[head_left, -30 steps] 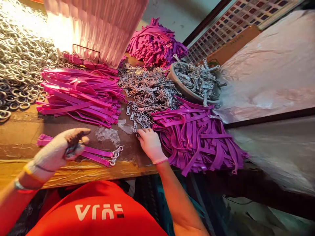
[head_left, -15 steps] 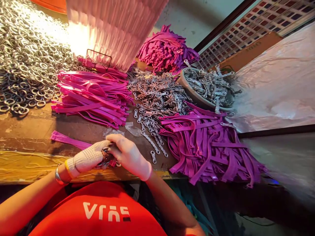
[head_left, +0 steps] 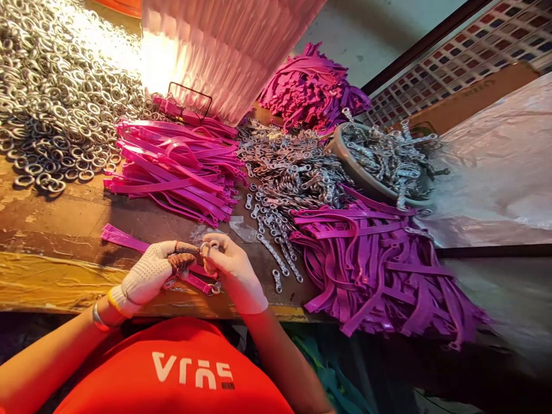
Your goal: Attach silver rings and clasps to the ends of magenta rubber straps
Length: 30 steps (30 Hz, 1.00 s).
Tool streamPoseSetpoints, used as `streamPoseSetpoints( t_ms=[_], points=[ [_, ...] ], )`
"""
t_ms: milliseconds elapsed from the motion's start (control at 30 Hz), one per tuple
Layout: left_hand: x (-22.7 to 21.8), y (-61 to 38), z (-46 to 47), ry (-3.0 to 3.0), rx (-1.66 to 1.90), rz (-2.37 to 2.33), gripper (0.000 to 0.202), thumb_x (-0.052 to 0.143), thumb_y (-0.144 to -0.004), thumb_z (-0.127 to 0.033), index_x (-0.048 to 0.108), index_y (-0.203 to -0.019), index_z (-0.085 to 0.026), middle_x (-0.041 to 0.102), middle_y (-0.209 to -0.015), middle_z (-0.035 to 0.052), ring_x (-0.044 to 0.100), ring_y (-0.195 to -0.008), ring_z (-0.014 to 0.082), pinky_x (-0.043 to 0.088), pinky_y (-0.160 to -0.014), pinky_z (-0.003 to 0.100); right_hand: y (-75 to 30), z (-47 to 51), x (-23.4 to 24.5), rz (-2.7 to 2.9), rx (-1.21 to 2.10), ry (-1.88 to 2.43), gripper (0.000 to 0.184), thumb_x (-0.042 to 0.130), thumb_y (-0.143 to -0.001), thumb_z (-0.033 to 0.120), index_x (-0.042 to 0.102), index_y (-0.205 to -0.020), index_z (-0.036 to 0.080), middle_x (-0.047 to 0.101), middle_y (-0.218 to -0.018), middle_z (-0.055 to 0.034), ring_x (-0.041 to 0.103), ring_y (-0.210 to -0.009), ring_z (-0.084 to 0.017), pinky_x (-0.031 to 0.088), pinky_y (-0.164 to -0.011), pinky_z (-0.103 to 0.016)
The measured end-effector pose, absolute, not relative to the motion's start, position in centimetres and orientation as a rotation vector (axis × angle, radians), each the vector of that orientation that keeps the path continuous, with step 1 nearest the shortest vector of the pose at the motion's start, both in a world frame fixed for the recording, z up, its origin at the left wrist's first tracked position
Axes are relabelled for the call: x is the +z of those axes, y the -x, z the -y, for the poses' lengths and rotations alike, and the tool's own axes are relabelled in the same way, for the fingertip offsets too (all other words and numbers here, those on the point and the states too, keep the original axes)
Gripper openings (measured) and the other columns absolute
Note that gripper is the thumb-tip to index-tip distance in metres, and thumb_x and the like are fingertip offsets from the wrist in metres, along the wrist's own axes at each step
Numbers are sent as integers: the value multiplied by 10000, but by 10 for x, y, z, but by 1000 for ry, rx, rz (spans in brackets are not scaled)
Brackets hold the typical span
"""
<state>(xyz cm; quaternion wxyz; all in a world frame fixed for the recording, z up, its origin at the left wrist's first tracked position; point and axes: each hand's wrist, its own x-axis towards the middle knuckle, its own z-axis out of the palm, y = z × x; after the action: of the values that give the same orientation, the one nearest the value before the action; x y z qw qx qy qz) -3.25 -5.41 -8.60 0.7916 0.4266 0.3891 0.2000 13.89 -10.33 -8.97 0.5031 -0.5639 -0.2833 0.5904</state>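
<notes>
My right hand [head_left: 235, 273], in a pale glove, pinches small metal rings [head_left: 210, 246] between thumb and fingers. My left hand [head_left: 157, 270] wears a dotted white glove with brown-stained fingertips. Its fingers are curled, with one fingertip reaching to the rings; a bit of metal shows beneath them, too hidden to name. A pink strap [head_left: 123, 237] lies on the table and passes behind my left hand. Below my hands, another pink strap end [head_left: 199, 283] carries a metal link at its tip.
A heap of metal rings [head_left: 64, 98] covers the left. Behind my hands lie pink straps [head_left: 176, 167] and short metal chains [head_left: 297, 164]. Purple straps [head_left: 366, 253] spread over the right table edge, near a basin [head_left: 371, 181] of chains. A ribbed translucent sheet [head_left: 215, 52] stands behind.
My hands have drawn slightly apart, and the rings in my right fingers now show. The pink strap end below them has come into sight. The whole view has shifted a little.
</notes>
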Motion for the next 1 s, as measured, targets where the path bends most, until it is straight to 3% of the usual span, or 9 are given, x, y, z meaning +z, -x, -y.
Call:
streamPoseSetpoints(
  t_ms=[133, 200, 300, 433, 567, 667, 733, 867, 1000],
  points=[
    [-85, 27, 63, -931, 511, -868, 413, 729, -852, -481, 690, -1032, -112, 600, -635, -11, 370, -423, 46, 266, -401, 184, -127, 102, -91, 560, 1392, 1370, 325, 781, -749, 368, 623, -984, 209, 461, -629, 87, 377, -510, -74, 294, -476, -222],
    [-82, 27, 60, -974, 529, -866, 443, 710, -872, -454, 684, -1157, -116, 633, -671, 0, 420, -456, 61, 302, -427, 186, -128, 102, -87, 519, 1454, 1316, 323, 793, -728, 363, 622, -955, 210, 434, -628, 91, 332, -503, -64, 263, -469, -219],
    [-80, 33, 48, -1196, 487, -790, 455, 649, -908, -344, 654, -1319, -150, 739, -913, 60, 590, -641, 112, 446, -569, 208, -137, 101, -85, 607, 1741, 1121, 273, 765, -748, 389, 621, -883, 199, 363, -565, 101, 237, -477, -59, 190, -452, -227],
    [-84, 37, 37, -1607, 438, -705, 238, 592, -902, -256, 750, -1043, -147, 760, -999, 62, 662, -864, 169, 503, -794, 253, -143, 105, -89, 739, 1932, 1105, 245, 704, -778, 415, 641, -866, 196, 326, -499, 111, 213, -442, -69, 198, -425, -235],
    [-87, 34, 42, -1616, 372, -835, 216, 558, -937, -333, 680, -904, -157, 684, -735, 4, 572, -606, 118, 452, -595, 217, -138, 117, -89, 989, 1359, 1614, 255, 596, -895, 403, 680, -1041, 211, 639, -761, 8, 572, -670, -148, 471, -620, -276],
    [-87, 31, 48, -1525, 335, -887, 253, 564, -945, -385, 608, -822, -168, 586, -583, -30, 492, -500, 98, 381, -501, 200, -136, 124, -86, 1440, 928, 1667, 287, 493, -984, 337, 652, -1182, 202, 700, -1123, -74, 637, -1043, -197, 486, -932, -321],
    [-88, 29, 49, -1363, 328, -869, 290, 574, -938, -421, 552, -779, -179, 535, -533, -42, 448, -455, 90, 343, -453, 195, -136, 124, -84, 1717, 713, 1694, 290, 425, -1031, 305, 655, -1159, 183, 711, -1070, -94, 646, -1011, -205, 481, -921, -328],
    [-92, 25, 50, -943, 318, -818, 313, 628, -889, -463, 519, -782, -190, 467, -515, -61, 345, -378, 72, 242, -358, 188, -134, 123, -82, 1987, 325, 1892, 318, 422, -1022, 277, 677, -859, 177, 685, -794, -92, 638, -787, -214, 455, -759, -324],
    [-92, 22, 52, -828, 417, -802, 325, 667, -862, -439, 524, -730, -179, 421, -485, -59, 333, -376, 67, 246, -355, 183, -128, 122, -81, 1732, 755, 1857, 229, 495, -994, 330, 677, -954, 197, 736, -872, -53, 665, -807, -195, 465, -730, -285]
  ],
)
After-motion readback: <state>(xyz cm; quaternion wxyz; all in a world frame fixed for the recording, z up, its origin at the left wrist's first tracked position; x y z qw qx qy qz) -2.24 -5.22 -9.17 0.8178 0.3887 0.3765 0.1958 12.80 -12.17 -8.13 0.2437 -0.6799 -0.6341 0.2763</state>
